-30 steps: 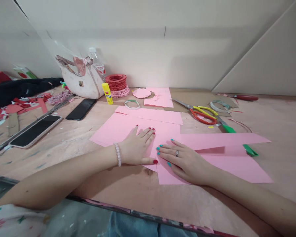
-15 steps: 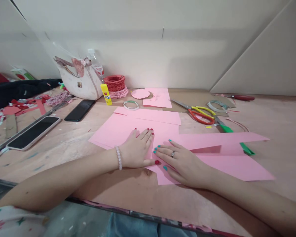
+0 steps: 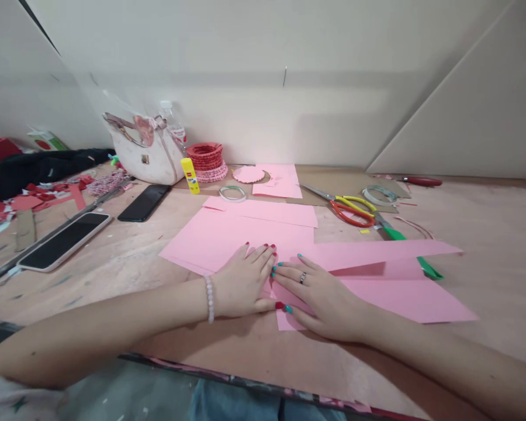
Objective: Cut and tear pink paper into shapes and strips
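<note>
Seen from the head-worn camera, a person is pressing pink card onto a wooden work table (image 3: 486,234), both hands open and palm-down, grasping nothing. The left hand (image 3: 241,283), wearing a beaded bracelet (image 3: 209,298), is bearing down on a broad pink sheet (image 3: 219,242), its fingers spread and pointing away from the body. The right hand (image 3: 319,295), with a ring (image 3: 303,278) on one finger, is lying across a second, creased pink sheet (image 3: 403,295), its fingertips reaching just beside the left thumb. Both sheets are running directly beneath the palms, and they appear to meet between the hands, though the fingers are hiding the exact join. Even pressure from flat, spread fingers looks like the surest way of keeping the thin card from creeping. Ahead of the hands, a yellow glue stick (image 3: 190,175) is standing near a tape roll (image 3: 232,194) and a scalloped pink paper disc (image 3: 248,174). Past the right hand, scissors with orange and yellow handles (image 3: 350,210) are lying on brown cardboard (image 3: 333,186). Beyond the left hand, two smartphones (image 3: 63,241) are resting on the table.
</note>
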`<control>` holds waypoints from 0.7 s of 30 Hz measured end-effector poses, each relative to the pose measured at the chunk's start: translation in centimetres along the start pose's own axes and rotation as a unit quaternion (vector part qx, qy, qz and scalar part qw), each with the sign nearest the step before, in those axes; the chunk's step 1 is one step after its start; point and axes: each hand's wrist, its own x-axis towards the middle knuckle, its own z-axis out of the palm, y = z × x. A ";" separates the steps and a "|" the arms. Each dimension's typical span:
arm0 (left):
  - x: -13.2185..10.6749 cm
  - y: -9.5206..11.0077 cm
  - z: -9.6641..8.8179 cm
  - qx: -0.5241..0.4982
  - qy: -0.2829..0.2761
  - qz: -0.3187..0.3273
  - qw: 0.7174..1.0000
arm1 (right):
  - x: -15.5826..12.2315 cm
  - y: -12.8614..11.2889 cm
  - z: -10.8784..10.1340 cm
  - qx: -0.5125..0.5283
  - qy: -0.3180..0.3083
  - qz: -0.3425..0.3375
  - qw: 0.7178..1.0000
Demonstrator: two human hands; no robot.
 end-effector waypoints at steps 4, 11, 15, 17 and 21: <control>-0.2 -0.3 0.0 -0.034 0.004 0.004 0.999 | 0.2 -0.3 -0.8 0.011 -0.018 0.001 1.000; -0.4 -0.6 0.3 -0.046 0.006 0.012 0.999 | 1.3 0.0 -2.6 0.018 -0.026 0.025 0.999; -0.4 -0.7 0.4 -0.040 0.001 0.021 0.999 | 2.6 0.2 -2.6 -0.037 0.023 0.153 0.987; -0.3 -0.7 0.4 -0.037 -0.003 0.022 0.999 | 3.1 -0.2 -2.2 -0.052 0.041 0.157 0.985; -0.2 -0.6 0.2 -0.049 0.007 0.020 0.999 | 3.3 -1.0 -1.0 -0.059 0.038 0.107 0.992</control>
